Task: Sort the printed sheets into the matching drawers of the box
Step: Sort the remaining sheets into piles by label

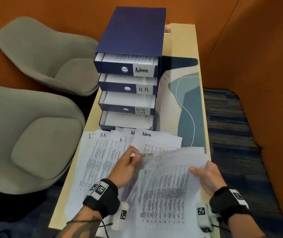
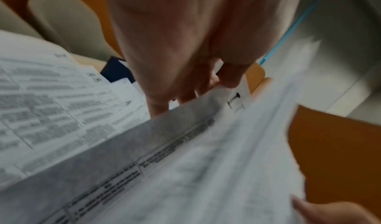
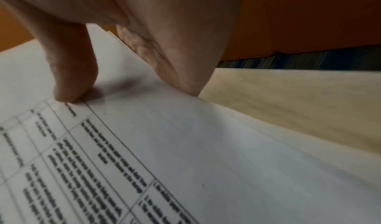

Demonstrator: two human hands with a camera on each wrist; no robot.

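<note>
A blurred printed sheet (image 1: 168,170) is held lifted above the spread pile (image 1: 106,152) on the table (image 1: 182,47). Its far corner is pinched by the left hand (image 1: 125,167); its right edge is gripped by the right hand (image 1: 209,176) (fingers hidden beneath the paper). The box (image 1: 134,31) is seen with four drawers open; the lowest label is covered by sheets

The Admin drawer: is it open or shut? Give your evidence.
Open. The Admin drawer juts out from the box, and printed sheets show inside it.
</note>
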